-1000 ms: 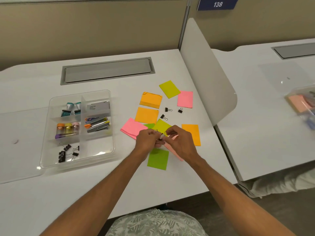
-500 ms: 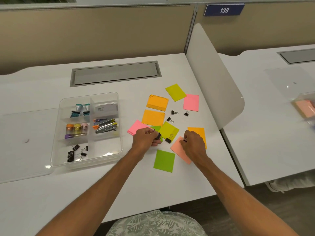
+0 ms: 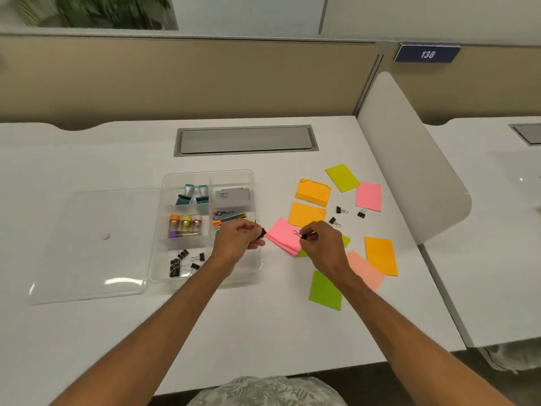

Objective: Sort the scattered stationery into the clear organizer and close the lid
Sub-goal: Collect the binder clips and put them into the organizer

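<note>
Clip sorting: left hand [image 3: 237,239] and right hand [image 3: 319,245] each pinch a binder clip [image 3: 304,236]; next, release both into the clear organizer [image 3: 231,171], clip compartment [image 3: 162,266].

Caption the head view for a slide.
Left hand pinches one binder clip, right hand another, near the clear organizer.

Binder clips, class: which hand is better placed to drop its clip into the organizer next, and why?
Left. The left hand, holding a black clip, is above the organizer, near the stored clips. The right hand pinches a second clip over the pink notes, outside the organizer.
</note>
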A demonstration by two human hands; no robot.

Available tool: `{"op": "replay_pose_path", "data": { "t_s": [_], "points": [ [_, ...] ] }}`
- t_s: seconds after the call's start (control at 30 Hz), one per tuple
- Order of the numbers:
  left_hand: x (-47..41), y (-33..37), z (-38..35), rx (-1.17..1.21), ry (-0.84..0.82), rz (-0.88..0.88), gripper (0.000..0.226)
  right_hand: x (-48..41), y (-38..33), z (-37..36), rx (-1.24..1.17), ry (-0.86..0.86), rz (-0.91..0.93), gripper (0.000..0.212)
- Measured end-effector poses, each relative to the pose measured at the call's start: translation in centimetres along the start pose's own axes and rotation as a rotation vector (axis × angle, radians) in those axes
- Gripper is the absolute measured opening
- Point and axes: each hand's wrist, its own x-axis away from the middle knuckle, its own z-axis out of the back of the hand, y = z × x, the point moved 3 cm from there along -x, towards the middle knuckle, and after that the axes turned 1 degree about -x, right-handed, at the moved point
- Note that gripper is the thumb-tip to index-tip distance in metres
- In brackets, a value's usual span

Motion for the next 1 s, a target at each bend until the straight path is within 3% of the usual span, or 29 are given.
{"op": "replay_pose_path", "data": {
  "t_s": [0.17, 0.3, 0.43, 0.53, 0.73, 1.0],
  "points": [
    [0.9, 0.0, 7.4, -0.064, 0.117, -0.036, 0.010, 0.5, -7.1, -5.9, -0.057, -0.085, 0.122, 0.015],
    [1.7, 0.0, 13.2, -0.288, 0.252, -0.094, 0.004, 1.6, -11.4, -10.8, -0.058, -0.211, 0.198, 0.017],
    [2.2, -1.2, 16.8, -0.523, 0.280, -0.104, 0.012, 2.5, -14.1, -15.3, 0.131, -0.311, 0.323, 0.014],
    [2.3, -2.7, 18.0, -0.674, 0.293, -0.087, 0.016, 3.1, -15.1, -17.7, 0.348, -0.336, 0.385, 0.014],
    [2.0, -4.2, 17.6, -0.995, 0.230, -0.074, 0.019, 3.7, -15.7, -19.3, 0.534, -0.358, 0.379, 0.017],
    [1.2, -4.1, 17.1, -0.999, 0.222, -0.134, 0.025, 3.5, -15.4, -18.9, 0.425, -0.308, 0.389, 0.018]
  ]
}}
